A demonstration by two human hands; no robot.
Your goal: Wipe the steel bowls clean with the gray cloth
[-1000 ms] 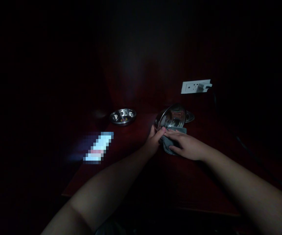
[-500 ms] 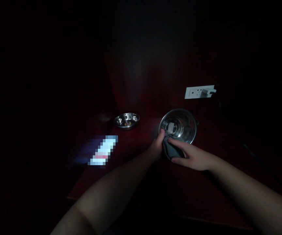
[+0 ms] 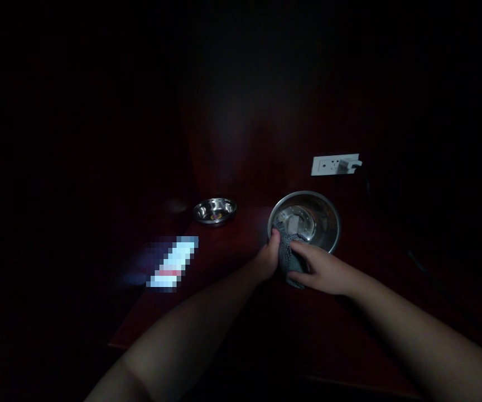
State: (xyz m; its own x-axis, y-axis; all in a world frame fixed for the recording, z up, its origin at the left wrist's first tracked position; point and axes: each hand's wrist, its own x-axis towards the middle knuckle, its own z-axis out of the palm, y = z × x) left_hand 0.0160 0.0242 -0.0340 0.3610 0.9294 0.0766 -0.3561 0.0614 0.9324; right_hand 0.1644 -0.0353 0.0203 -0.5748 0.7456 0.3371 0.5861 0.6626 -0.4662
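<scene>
A shiny metal bowl is tilted with its mouth toward me, and a pale patch shows on its inside bottom. My left hand grips the bowl's near left rim, thumb over the edge. Draped over the near rim is a grey patterned cloth. My right hand presses the cloth against the bowl's near side, fingers bent around it. The fingertips of the left hand are hidden behind the bowl.
A shallow metal dish rests on the dark red table to the left. Nearer lies a bright pixelated rectangle. A white wall socket holds a plug, and a dark cable runs along the right.
The bowl has tipped a little, so its mouth looks wider. The cloth has shifted, with more of it over the rim near my left thumb. The view has moved slightly.
</scene>
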